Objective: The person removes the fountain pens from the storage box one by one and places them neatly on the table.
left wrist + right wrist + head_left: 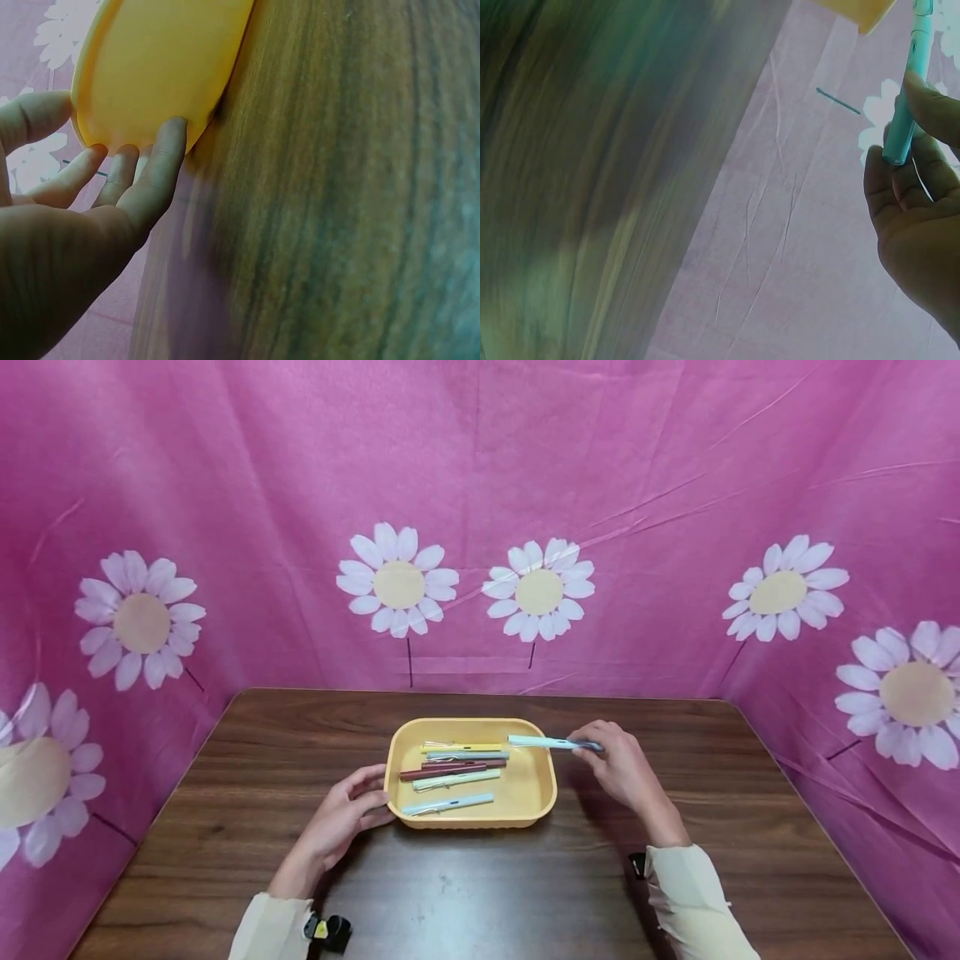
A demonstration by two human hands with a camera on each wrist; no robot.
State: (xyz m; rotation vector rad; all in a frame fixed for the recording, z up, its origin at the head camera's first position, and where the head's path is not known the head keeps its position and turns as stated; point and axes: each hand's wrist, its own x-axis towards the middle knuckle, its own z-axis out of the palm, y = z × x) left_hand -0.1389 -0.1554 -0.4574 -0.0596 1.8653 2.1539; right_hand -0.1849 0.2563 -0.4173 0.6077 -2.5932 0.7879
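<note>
Right hand point(622, 768) pinches a blue pen point(543, 742); left hand point(341, 817), fingers spread, touches the yellow tray point(521, 792).

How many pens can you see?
7: in the tray, one yellow, one grey-blue, two maroon, one pale green, one light blue; another light blue in the right hand.

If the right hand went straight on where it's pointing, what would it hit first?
Probably the yellow tray, at its right side, unless the right hand, holding a pale blue pen, passes above; height is hard to judge.
</note>
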